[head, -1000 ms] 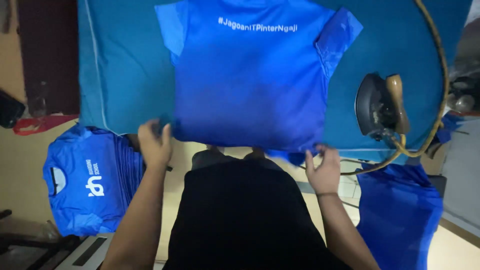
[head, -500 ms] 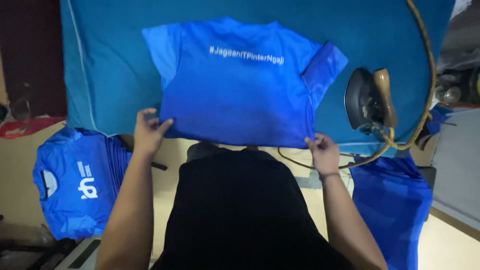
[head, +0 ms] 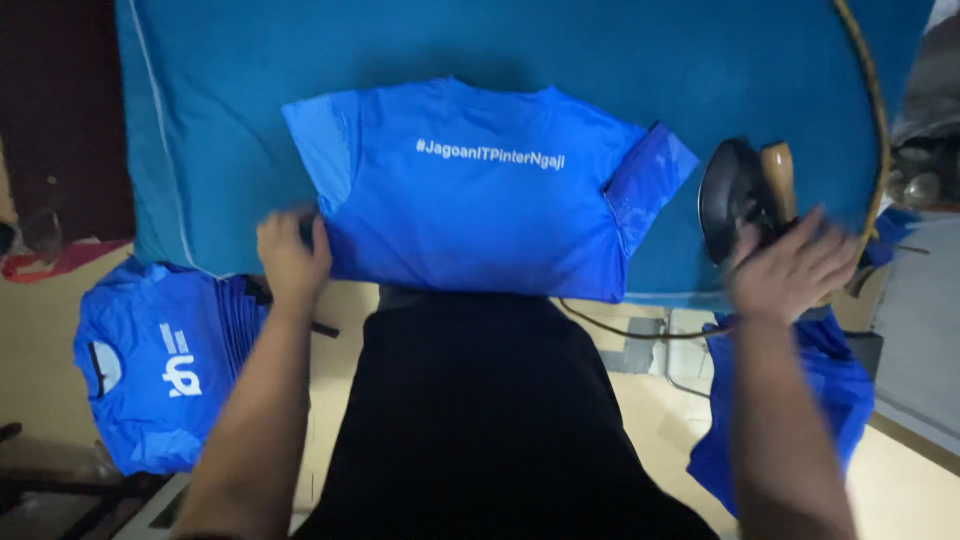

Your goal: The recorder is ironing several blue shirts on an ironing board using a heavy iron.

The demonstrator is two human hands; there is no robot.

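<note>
Head view, looking down over my lap. My right hand (head: 790,265) has left the shirt's near hem, where it sat half a second ago, and is now up at the iron (head: 745,195), fingers spread and blurred with motion, not closed on the handle yet; whether they touch it I cannot tell. My left hand (head: 292,258) stays at the shirt's lower left corner, fingers laid on the cloth, pinning rather than pinching as far as I can see. I judge the smoothing is done and pressing comes next. The blue shirt (head: 480,195) lies flat, back up, on the teal pad (head: 200,120), sleeves out to both sides, its near hem at the pad's edge just beyond my knees. One line of white lettering runs across the upper back. Left of my lap, a stack of folded blue shirts (head: 155,365) on the floor, the top one showing a white emblem. Right, under my forearm, a loose blue heap (head: 830,390). The iron's cord (head: 870,110) arcs up the right side.
</note>
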